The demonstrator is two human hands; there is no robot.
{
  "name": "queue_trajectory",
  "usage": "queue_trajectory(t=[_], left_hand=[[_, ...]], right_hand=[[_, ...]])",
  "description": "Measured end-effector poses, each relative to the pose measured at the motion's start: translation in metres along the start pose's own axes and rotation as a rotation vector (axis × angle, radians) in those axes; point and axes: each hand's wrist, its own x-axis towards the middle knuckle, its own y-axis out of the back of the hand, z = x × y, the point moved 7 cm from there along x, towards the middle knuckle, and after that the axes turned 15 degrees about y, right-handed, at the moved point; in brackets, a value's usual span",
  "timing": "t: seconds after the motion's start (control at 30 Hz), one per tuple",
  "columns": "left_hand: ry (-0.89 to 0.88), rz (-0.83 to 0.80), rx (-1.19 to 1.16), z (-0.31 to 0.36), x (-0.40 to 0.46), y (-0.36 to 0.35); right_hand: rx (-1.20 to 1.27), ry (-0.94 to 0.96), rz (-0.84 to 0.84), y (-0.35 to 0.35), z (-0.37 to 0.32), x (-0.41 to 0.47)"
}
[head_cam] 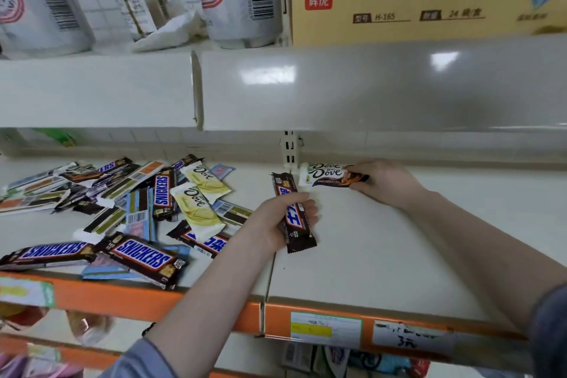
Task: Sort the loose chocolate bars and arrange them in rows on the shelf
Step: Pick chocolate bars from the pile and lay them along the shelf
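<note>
Nearby, loose bars (pixel 129 209) beside hands

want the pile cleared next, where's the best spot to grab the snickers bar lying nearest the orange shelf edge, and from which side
Take the Snickers bar across its narrow width near the middle, coming from above. It lies flat and label up on top of the pile, angled toward the shelf's front edge, so both long sides look free for a pinch. The left hand is nearer but already grips a dark bar.

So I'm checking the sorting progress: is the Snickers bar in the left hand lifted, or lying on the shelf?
Lifted: the left hand grips the Snickers bar mid-length, above the shelf.
</note>
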Motion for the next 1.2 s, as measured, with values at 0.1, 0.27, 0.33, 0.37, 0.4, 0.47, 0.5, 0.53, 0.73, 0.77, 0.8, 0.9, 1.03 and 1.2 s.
queue_trajectory(t=[0.1, 0.27, 0.33, 0.37, 0.4, 0.47, 0.5, 0.53, 0.73, 0.77, 0.8, 0.9, 1.03, 1.2], left_hand=[[0.007, -0.009, -0.009, -0.001, -0.001, 0.001], [0.006, -0.023, -0.011, -0.001, -0.004, 0.003], [0.011, -0.029, -0.007, -0.001, -0.005, 0.003], [0.011, -0.028, -0.006, -0.001, -0.005, 0.004], [0.012, -0.029, -0.008, 0.0, -0.005, 0.005], [0.009, -0.034, -0.01, 0.0, -0.006, 0.006], [0.008, -0.039, -0.008, 0.001, -0.006, 0.007], [0.008, -0.044, -0.007, 0.001, -0.006, 0.008], [0.032, -0.087, 0.004, 0.002, -0.003, 0.013], [0.03, -0.083, 0.026, 0.003, -0.003, 0.014], [0.029, -0.077, 0.052, 0.004, -0.003, 0.015], [0.031, -0.074, 0.157, 0.007, -0.004, 0.015], [0.008, -0.115, 0.412, 0.013, -0.007, 0.004], [-0.049, -0.184, 0.661, 0.002, -0.005, -0.032]], right_hand=[[0.0, -0.004, -0.011, 0.002, -0.002, -0.001], [-0.1, 0.028, 0.05, 0.01, -0.009, -0.004], [-0.113, 0.024, 0.061, 0.011, -0.009, -0.004], [-0.111, 0.019, 0.055, 0.011, -0.01, -0.003], [-0.106, 0.015, 0.046, 0.01, -0.009, -0.003], [-0.093, 0.004, 0.028, 0.008, -0.009, -0.002], [-0.084, -0.002, 0.03, 0.008, -0.009, -0.002], [-0.074, -0.009, 0.041, 0.008, -0.008, -0.003], [-0.1, -0.023, 0.075, 0.011, -0.011, -0.003], [-0.114, -0.016, 0.072, 0.011, -0.012, -0.003], [-0.123, -0.013, 0.081, 0.012, -0.013, -0.003], [-0.132, -0.006, 0.156, 0.023, -0.017, -0.011], [-0.092, -0.022, 0.197, 0.041, -0.017, -0.032], [0.17, -0.174, 0.205, 0.055, 0.004, -0.075]])
